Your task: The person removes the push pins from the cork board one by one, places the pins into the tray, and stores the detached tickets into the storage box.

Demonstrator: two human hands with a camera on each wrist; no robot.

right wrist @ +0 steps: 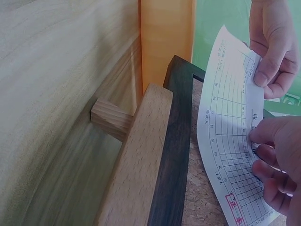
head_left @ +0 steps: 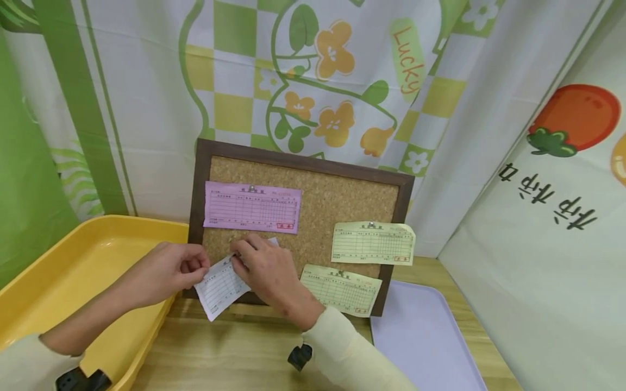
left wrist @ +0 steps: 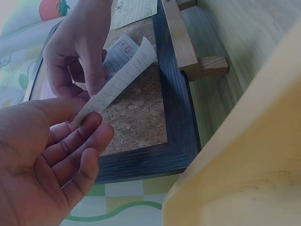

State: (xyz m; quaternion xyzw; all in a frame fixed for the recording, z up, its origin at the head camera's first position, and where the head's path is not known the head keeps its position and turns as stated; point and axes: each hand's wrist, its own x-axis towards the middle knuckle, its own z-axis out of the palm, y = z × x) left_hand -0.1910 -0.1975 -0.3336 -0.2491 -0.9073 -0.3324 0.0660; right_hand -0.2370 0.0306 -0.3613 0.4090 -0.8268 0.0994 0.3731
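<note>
One yellow tray (head_left: pixel 112 247) lies at far left, just beside the board (head_left: pixel 318 201). Next comes the left hand (head_left: pixel 163 271), which pinches the left end of the white slip (head_left: pixel 220 290) between thumb and fingertips. This slip is before the lower left part of the board, tilted, with its lower corner passing below the frame. Its free edge bends away from the cork. Above it, the purple slip (head_left: pixel 251 212) hangs flat.

The right hand (head_left: pixel 269 269) pinches the slip's top edge, near the printed heading; if some small thing is also between these fingers, I cannot tell. Farther right, the lower yellow slip (head_left: pixel 337 293) and the upper yellow slip (head_left: pixel 374 244) both overlap the frame, and the lilac tray (head_left: pixel 425 326) lies beside the board.

The white slip looks to be thin paper, so I judge it very light, soft and easy to crease or tear, not much slippery. It already curves between the hands. It is better taken lightly by its edges or corners, with both ends supported, and not pulled tight.
</note>
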